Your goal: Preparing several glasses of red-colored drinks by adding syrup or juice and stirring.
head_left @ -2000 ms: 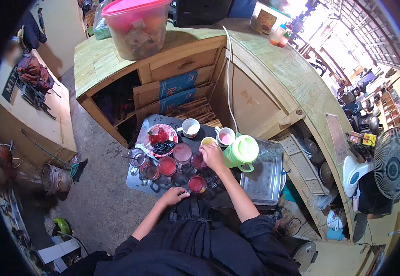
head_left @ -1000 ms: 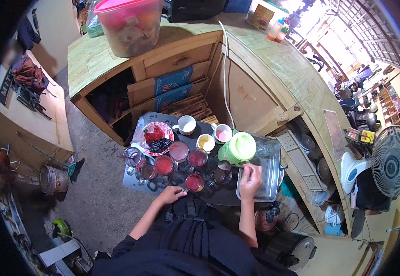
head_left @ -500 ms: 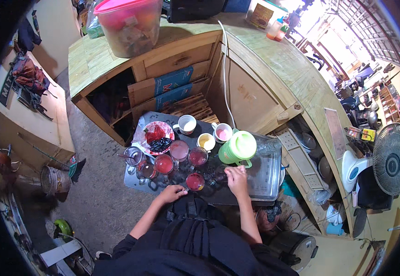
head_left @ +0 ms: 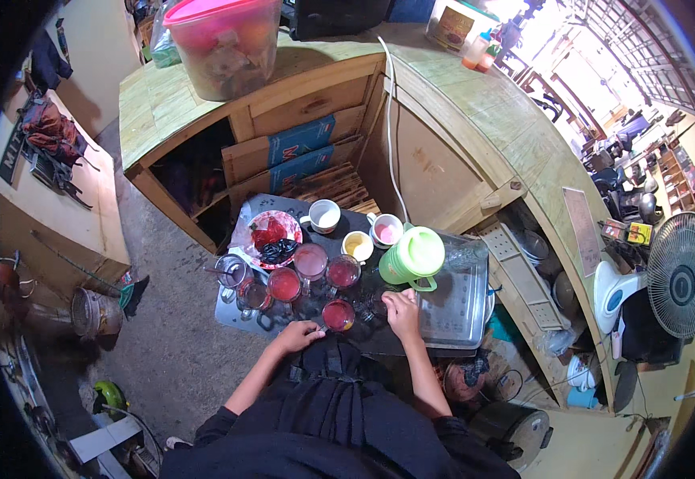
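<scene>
My left hand [head_left: 299,336] pinches at the near left side of a glass mug [head_left: 338,314] with red drink and a bit of yellow in it. Fingers closed, my right hand [head_left: 402,313] is just right of a dark, hard-to-see glass [head_left: 376,303]; what it grips is too small to make out. Beyond it stands a lime-green lidded pitcher [head_left: 411,260]. More glass mugs of red and pink drink stand together, among them a red one [head_left: 284,284], a darker one [head_left: 343,272] and a pale pink one [head_left: 311,261].
The dark low table [head_left: 244,321] also bears a pink-rimmed plate [head_left: 293,227] with red and black plastic bags, white cups [head_left: 323,215], a yellow-filled cup [head_left: 358,246], a glass with a spoon [head_left: 232,271] and a metal tray [head_left: 455,311]. A wooden counter [head_left: 475,104] curves around behind.
My right hand has shifted slightly left and down, away from the pitcher. My left hand stays at the glass mug, and the other mugs have not moved.
</scene>
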The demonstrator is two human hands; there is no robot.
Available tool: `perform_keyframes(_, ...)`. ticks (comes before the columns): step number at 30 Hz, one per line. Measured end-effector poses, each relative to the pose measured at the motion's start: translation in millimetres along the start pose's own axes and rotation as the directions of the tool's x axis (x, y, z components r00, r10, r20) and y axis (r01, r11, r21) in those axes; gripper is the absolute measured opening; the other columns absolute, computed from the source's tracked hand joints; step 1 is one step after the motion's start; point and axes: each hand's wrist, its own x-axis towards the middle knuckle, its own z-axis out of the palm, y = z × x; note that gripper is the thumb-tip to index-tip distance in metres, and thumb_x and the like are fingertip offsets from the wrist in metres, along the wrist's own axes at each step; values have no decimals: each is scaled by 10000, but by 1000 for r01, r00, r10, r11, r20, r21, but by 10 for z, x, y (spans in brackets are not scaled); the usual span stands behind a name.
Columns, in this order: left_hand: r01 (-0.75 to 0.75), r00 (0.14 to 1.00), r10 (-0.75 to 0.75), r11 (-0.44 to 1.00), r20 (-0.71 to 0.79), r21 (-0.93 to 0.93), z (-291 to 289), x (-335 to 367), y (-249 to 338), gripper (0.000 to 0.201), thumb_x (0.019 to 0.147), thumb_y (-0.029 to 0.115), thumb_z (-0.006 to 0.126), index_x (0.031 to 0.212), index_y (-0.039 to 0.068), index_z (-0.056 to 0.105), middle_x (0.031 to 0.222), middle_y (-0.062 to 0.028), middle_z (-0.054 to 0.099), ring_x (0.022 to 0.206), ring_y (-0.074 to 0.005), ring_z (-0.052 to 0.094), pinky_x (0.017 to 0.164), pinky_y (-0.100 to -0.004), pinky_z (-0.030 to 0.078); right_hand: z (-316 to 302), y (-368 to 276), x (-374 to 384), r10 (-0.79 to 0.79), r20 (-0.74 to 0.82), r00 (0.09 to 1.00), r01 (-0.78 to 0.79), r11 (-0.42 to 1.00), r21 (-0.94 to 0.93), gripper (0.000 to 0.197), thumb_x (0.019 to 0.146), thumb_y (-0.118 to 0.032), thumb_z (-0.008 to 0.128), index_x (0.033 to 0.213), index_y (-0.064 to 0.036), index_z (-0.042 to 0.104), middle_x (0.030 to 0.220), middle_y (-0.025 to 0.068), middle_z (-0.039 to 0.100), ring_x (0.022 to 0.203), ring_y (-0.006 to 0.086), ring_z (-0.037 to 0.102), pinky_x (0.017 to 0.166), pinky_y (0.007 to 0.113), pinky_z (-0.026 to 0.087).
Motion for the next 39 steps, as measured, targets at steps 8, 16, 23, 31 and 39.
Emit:
perform_keyframes(8, -56, 997, 56, 998, -44, 4, 11, -25, -12, 346, 820, 375, 559, 864, 33, 586, 804, -168, 602, 753, -312, 593, 658, -375, 444, -68, 32, 60, -30, -94, 995, 16, 989, -146, 46, 749, -71, 595, 771, -38, 618, 778, 78, 628, 701, 270, 522, 691, 336, 393)
perform_keyframes(16, -18, 1000, 18, 999, -10, 32, -27, -37, 64, 342, 825, 373, 556, 859, 34, 586, 803, -163, 603, 751, -307, 594, 654, -374, 444, 5, 14, 149, -10, -38, 999, 9, 999, -41, 62, 758, -87, 592, 767, -36, 626, 768, 93, 621, 740, 274, 531, 719, 343, 405)
perform_keyframes(23, 50, 999, -50, 999, -3, -3, -39, -44, 98, 346, 819, 376, 565, 864, 35, 590, 802, -159, 607, 753, -295, 596, 656, -369, 444, -23, 76, 211, -44, 81, 996, 44, 999, 5, 71, 757, -88, 591, 764, -25, 624, 755, 101, 621, 717, 275, 531, 701, 342, 408)
perform_keyframes(31, 28, 999, -28, 1000, -24, -5, -9, -33, 32, 334, 814, 366, 576, 869, 37, 596, 801, -160, 611, 742, -283, 601, 655, -362, 445, -71, 6, 186, -36, 112, 993, 45, 996, -77, 61, 754, -74, 589, 753, -22, 620, 740, 92, 619, 715, 272, 530, 684, 336, 414)
perform_keyframes(39, -33, 998, 33, 999, -44, 12, 4, -43, 12, 330, 819, 361, 570, 879, 38, 600, 766, -161, 602, 687, -277, 586, 620, -359, 436, -84, 37, 159, -23, 69, 997, 26, 998, -51, 74, 759, -93, 593, 761, -23, 617, 772, 101, 626, 711, 277, 534, 672, 346, 418)
